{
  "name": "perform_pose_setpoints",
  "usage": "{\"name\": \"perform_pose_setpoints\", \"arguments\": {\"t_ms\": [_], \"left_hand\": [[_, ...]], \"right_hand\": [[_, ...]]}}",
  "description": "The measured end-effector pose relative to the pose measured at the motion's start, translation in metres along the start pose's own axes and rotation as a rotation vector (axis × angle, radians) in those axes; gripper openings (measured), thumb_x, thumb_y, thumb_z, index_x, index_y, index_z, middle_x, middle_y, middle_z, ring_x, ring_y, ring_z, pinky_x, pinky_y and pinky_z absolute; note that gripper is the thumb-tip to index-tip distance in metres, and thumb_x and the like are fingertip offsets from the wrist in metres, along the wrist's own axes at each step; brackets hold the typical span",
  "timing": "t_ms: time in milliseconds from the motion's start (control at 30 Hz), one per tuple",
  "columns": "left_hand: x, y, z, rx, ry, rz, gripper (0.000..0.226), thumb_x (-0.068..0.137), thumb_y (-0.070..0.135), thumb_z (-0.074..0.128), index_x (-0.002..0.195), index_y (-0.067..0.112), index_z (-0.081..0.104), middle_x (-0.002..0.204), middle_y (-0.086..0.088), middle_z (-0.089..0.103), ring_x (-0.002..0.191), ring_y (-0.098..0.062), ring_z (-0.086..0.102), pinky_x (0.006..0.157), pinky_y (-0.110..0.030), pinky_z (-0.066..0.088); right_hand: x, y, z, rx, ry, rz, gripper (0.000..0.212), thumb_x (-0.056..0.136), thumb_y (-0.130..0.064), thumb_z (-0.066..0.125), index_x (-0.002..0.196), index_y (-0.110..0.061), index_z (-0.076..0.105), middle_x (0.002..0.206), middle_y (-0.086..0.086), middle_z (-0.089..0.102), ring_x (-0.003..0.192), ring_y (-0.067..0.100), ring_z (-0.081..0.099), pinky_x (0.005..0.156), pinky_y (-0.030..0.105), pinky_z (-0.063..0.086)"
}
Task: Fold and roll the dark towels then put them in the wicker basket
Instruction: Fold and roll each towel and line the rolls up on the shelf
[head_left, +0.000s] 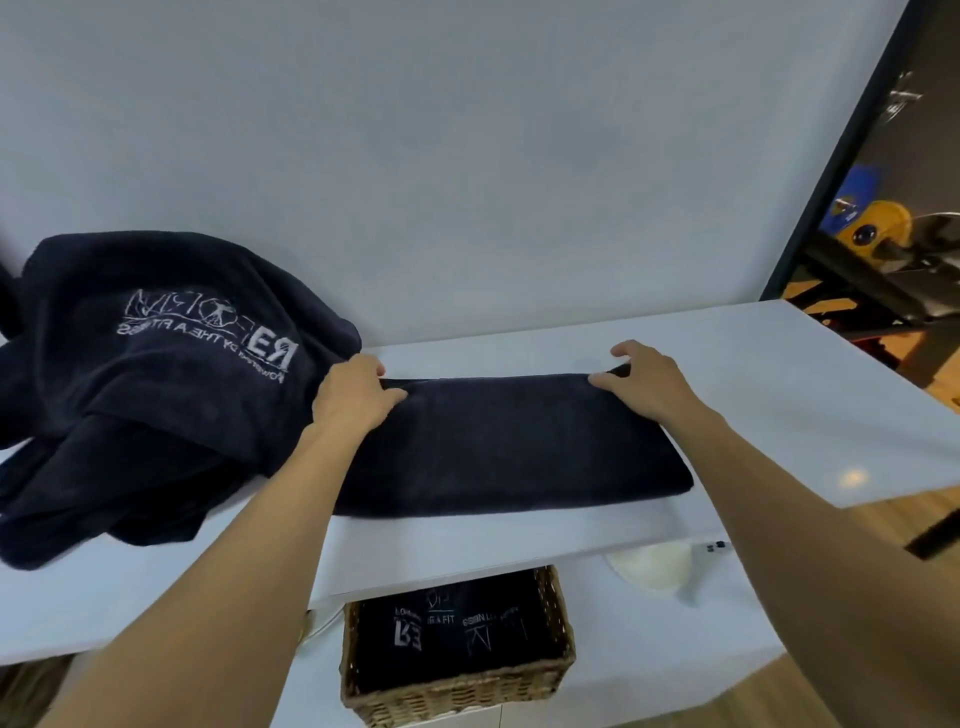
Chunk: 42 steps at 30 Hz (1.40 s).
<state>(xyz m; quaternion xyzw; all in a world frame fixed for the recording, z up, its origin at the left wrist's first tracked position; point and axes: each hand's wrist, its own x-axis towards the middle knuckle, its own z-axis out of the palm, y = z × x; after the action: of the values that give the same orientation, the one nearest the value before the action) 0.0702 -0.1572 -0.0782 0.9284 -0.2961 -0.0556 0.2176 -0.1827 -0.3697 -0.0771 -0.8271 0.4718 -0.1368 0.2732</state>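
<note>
A dark folded towel lies flat in the middle of the white counter. The left hand holds its far corner at 10 o'clock. The right hand holds the far corner at 2 o'clock. On each hand the thumb lies on top and the fingers curl over the back edge, so both pinch the cloth. A heap of dark towels sits at 9 o'clock, touching the folded one. The wicker basket is down at 6 o'clock, under the counter, with rolled towels inside.

I think the job now is to fold or roll this towel. To do it well, bring both corners along at the same speed so the edges line up. Hold the cloth tight and smooth, with no bumps, and clear of the heap.
</note>
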Motion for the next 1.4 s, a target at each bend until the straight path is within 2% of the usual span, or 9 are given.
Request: {"name": "perform_pose_setpoints", "arguments": {"t_ms": [200,333,500,700,900,1000,1100,1200,1400], "left_hand": [[0.017,0.003,-0.014,0.161,-0.289,0.036,0.023,0.081,0.026,0.068,0.090,0.006,0.061,0.102,-0.014,0.066,0.088,-0.031,0.063,0.083,-0.043,0.055],[0.031,0.031,-0.023,0.002,-0.113,0.116,0.009,0.093,0.020,0.063,0.097,0.013,0.061,0.095,-0.012,0.068,0.078,-0.027,0.067,0.073,-0.035,0.052],[0.026,0.076,0.000,-0.246,-0.107,0.416,0.051,0.096,0.020,0.060,0.143,0.020,0.042,0.147,-0.011,0.038,0.127,-0.029,0.048,0.107,-0.037,0.038],[-0.042,0.067,0.041,0.077,-0.295,0.607,0.048,0.097,0.047,0.050,0.140,0.024,0.047,0.150,-0.004,0.038,0.142,-0.032,0.030,0.118,-0.056,0.015],[-0.147,0.041,0.037,0.062,-0.332,0.991,0.081,0.081,0.076,0.047,0.148,0.031,0.038,0.160,0.003,0.025,0.151,-0.018,0.011,0.123,-0.046,-0.004],[-0.177,0.023,0.044,0.270,-0.209,1.183,0.093,0.072,0.082,0.050,0.147,0.028,0.034,0.154,-0.001,0.038,0.146,-0.026,0.029,0.121,-0.054,0.015],[-0.179,0.002,0.040,0.231,-0.028,1.237,0.074,0.063,0.036,0.089,0.128,0.016,0.059,0.128,-0.005,0.065,0.119,-0.025,0.062,0.106,-0.044,0.039],[-0.173,-0.028,0.027,0.034,0.117,1.273,0.050,0.059,-0.003,0.083,0.107,0.007,0.074,0.111,-0.009,0.073,0.099,-0.025,0.072,0.091,-0.045,0.052],[-0.178,-0.054,-0.001,-0.081,0.058,1.090,0.028,0.079,0.010,0.075,0.107,0.013,0.073,0.101,0.001,0.073,0.089,-0.017,0.070,0.074,-0.027,0.058]], "right_hand": [[-0.016,-0.007,-0.017,0.149,-0.099,0.103,0.023,0.086,-0.019,0.067,0.104,-0.006,0.066,0.104,0.010,0.067,0.101,0.027,0.062,0.084,0.035,0.050],[-0.039,-0.004,-0.029,0.242,-0.096,0.196,0.015,0.088,-0.011,0.067,0.101,-0.005,0.064,0.104,0.014,0.066,0.089,0.024,0.060,0.080,0.035,0.051],[-0.068,0.001,-0.036,0.186,-0.310,0.302,0.023,0.088,-0.021,0.070,0.106,-0.008,0.064,0.107,0.013,0.063,0.084,0.022,0.058,0.067,0.029,0.053],[-0.074,-0.006,-0.017,0.053,-0.124,0.142,0.042,0.087,-0.033,0.069,0.122,-0.012,0.058,0.119,0.005,0.061,0.107,0.024,0.059,0.092,0.037,0.050],[-0.093,-0.019,-0.018,0.168,-0.407,0.310,0.031,0.083,-0.028,0.072,0.106,-0.007,0.067,0.105,0.012,0.071,0.100,0.027,0.068,0.081,0.034,0.058],[-0.110,-0.027,-0.022,0.169,-0.573,0.315,0.036,0.082,-0.031,0.074,0.108,-0.007,0.068,0.100,0.008,0.075,0.091,0.021,0.071,0.073,0.028,0.059],[-0.130,-0.032,-0.023,0.199,-0.665,0.333,0.039,0.084,-0.035,0.073,0.108,-0.005,0.068,0.085,0.006,0.073,0.068,0.015,0.064,0.056,0.021,0.048],[-0.153,-0.030,-0.020,0.251,-0.709,0.322,0.044,0.085,-0.045,0.070,0.101,-0.004,0.070,0.076,0.008,0.070,0.056,0.012,0.055,0.051,0.020,0.039],[-0.195,-0.034,0.000,0.303,-0.548,0.324,0.055,0.088,-0.058,0.059,0.083,-0.004,0.069,0.069,0.008,0.071,0.051,0.011,0.057,0.049,0.019,0.039]]}}
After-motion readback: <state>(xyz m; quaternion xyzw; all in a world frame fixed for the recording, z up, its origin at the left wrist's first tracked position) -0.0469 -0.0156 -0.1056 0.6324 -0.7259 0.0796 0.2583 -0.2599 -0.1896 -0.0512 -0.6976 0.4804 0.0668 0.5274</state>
